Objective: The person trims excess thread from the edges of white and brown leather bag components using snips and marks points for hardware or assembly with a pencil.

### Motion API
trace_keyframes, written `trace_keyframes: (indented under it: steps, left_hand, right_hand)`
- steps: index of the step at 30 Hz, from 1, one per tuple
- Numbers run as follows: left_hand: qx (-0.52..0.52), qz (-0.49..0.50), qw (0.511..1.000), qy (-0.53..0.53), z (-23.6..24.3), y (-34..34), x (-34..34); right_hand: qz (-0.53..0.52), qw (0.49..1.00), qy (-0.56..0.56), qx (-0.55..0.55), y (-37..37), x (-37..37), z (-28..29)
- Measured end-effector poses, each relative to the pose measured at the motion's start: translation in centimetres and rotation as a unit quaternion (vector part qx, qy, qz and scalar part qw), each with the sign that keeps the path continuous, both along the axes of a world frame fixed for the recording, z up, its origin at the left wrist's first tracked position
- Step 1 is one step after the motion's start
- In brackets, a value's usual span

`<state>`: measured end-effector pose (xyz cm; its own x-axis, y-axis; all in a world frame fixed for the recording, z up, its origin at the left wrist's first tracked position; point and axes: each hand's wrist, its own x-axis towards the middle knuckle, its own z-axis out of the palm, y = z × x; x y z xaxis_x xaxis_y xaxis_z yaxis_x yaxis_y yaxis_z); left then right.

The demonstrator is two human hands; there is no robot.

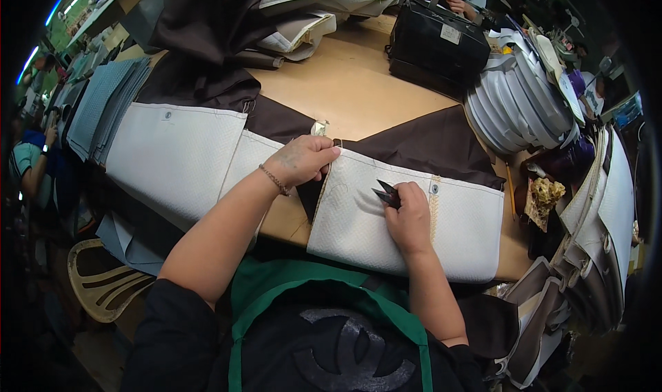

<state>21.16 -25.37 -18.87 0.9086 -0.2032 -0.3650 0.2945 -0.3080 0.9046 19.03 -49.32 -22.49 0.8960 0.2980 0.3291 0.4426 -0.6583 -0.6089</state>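
Head view: near frame centre, the left hand pinches the upper-left corner of the white panel between thumb and fingers, seemingly to steady it, while right of centre the right hand curls its fingers around black snips, blades angled leftward, perhaps for easy reach.

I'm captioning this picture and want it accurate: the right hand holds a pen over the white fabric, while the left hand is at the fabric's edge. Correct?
Not quite: in the head view, the right hand holds black snips, not a pen, over the white fabric; the left hand is at its edge.
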Motion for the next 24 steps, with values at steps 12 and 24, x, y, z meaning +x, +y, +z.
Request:
trace_keyframes:
  steps: [12, 24]
  left_hand:
    - [0.189, 0.073, 0.886, -0.416, 4.5, -5.4, -5.9]
    - [0.214, 0.074, 0.939, -0.259, 0.0, -1.8, -3.1]
  right_hand:
    - [0.321, 0.918, -0.059, -0.225, 5.4, 13.4, 2.8]
    - [-0.087, 0.941, -0.308, -0.113, -2.9, 23.1, 12.4]
